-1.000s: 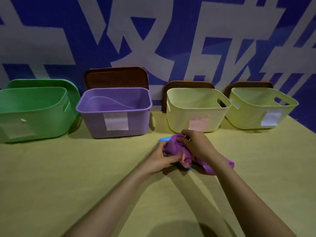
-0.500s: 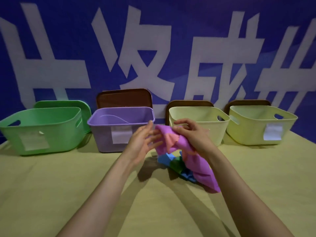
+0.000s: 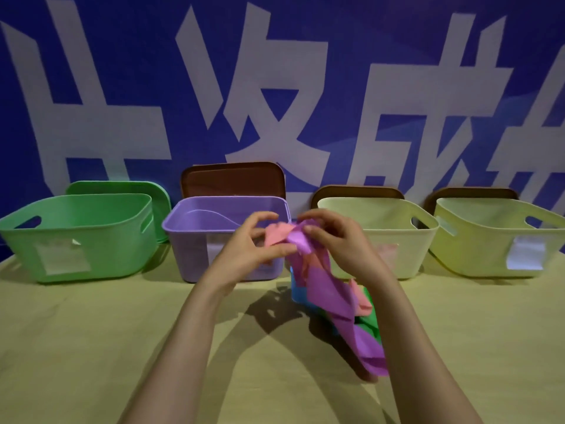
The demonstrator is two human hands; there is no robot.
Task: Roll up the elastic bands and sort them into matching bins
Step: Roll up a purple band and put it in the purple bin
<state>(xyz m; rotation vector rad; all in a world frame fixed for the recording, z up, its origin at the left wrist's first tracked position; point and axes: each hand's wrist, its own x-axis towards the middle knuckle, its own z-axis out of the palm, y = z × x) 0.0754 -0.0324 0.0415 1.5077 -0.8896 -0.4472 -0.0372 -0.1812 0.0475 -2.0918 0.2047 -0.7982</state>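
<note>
The person holds both hands up in front of the row of bins, a tangle of elastic bands between them. The left hand pinches the pink band between thumb and curled fingers. The right hand has its fingers curled round the top end of the purple band, just beside the left. From there the purple band hangs down in a long twisted strip, and its lower end lies on the table close to the right forearm. A second bit of pink shows lower down beside the purple strip; it may be the same pink band, but the tangle hides that. The blue band and the green band lie on the table under the hanging strip, partly covered by it.

Four bins stand side by side along the far edge of the table, each with a pale label on its front: the green bin at the left, then the purple bin, then the near yellow bin and the far yellow bin at the right. A lid leans upright behind each: a green lid and three brown lids. Behind them is a blue wall with large white characters.
</note>
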